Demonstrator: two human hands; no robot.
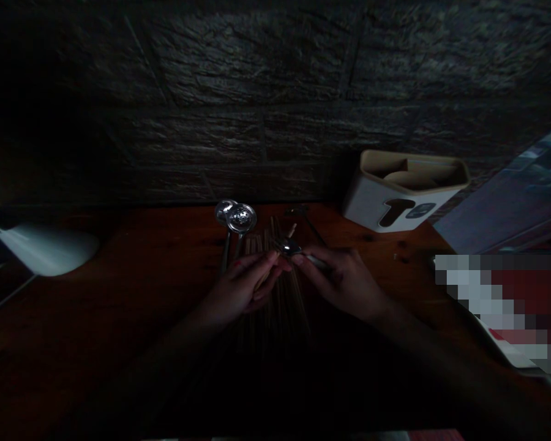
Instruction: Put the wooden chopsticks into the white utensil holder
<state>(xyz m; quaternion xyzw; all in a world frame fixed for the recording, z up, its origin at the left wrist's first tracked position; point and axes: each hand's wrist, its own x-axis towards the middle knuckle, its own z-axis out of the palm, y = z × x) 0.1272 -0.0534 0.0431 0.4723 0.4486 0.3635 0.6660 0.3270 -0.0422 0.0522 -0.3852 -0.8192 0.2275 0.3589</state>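
Two metal ladles (242, 218) are lying beside the left hand (243, 282), which is curling its fingers at a spoon (290, 246), exact hold unclear. Chopsticks (279, 297) are lying below. The right hand (351, 278) is pinching the spoon. Handling it seems the current step; the next move is probably needing steady fingertips.

Rough block-patterned wall (257, 61) behind wooden tabletop (142, 275); smooth white object (50, 250) at left; bluish-grey surface (491, 190) at right
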